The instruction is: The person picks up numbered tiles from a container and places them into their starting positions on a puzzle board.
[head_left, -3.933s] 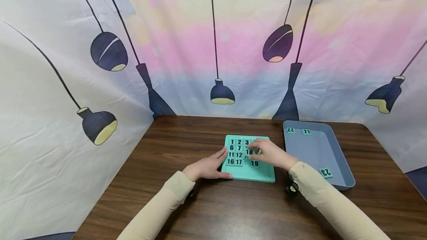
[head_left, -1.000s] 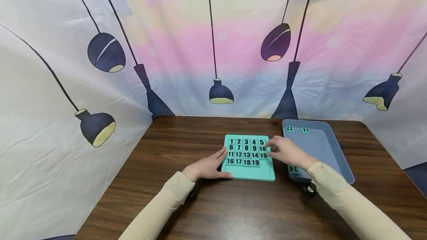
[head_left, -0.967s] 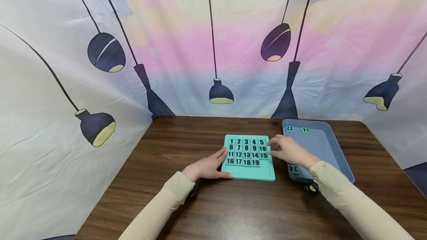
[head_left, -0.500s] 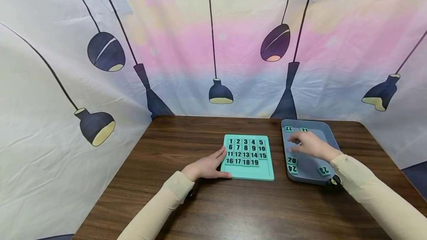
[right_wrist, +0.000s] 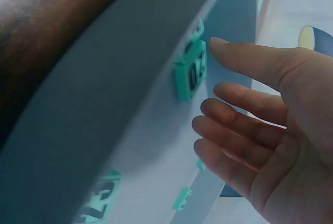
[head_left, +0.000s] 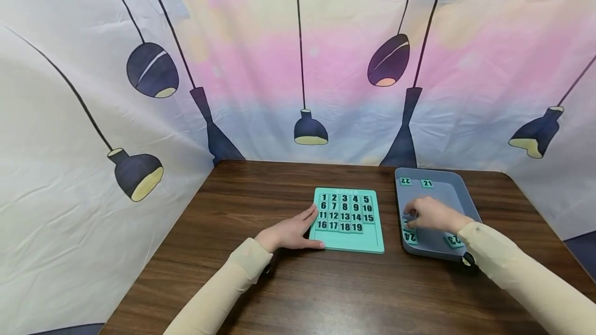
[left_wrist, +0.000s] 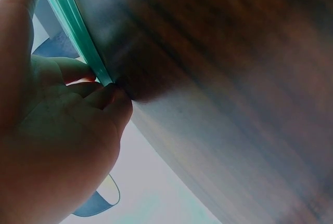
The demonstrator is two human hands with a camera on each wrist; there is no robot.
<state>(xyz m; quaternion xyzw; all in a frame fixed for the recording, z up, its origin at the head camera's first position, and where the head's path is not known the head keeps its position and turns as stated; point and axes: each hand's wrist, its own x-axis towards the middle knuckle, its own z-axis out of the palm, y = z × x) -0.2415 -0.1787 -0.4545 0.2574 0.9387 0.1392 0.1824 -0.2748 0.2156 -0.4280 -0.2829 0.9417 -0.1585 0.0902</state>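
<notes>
My left hand (head_left: 291,231) rests at the left side of a mint-green number board (head_left: 349,242), fingers along the left edge and thumb at the lower edge. On the board lie rows of numbered tiles, 1 to 19. My right hand (head_left: 433,213) reaches down inside a grey-blue tray (head_left: 444,198), close to tile 20, which its fingers partly cover in the head view. In the right wrist view, tile 20 (right_wrist: 192,73) stands just beside the thumb tip, and the fingers are spread apart with nothing between them. Tile 24 (head_left: 410,237) lies right by tile 20.
Also in the tray are tile 22 (head_left: 405,181) and tile 21 (head_left: 427,183) at the back, and tile 23 (head_left: 453,240) at the front right, partly behind the right wrist. The brown wooden table (head_left: 261,185) meets a printed curtain (head_left: 261,133) behind.
Tile 18, carried by the right hand earlier, lies between 17 and 19. The right hand went from the board's right side into the tray, then forward to tile 20. The left hand stayed.
</notes>
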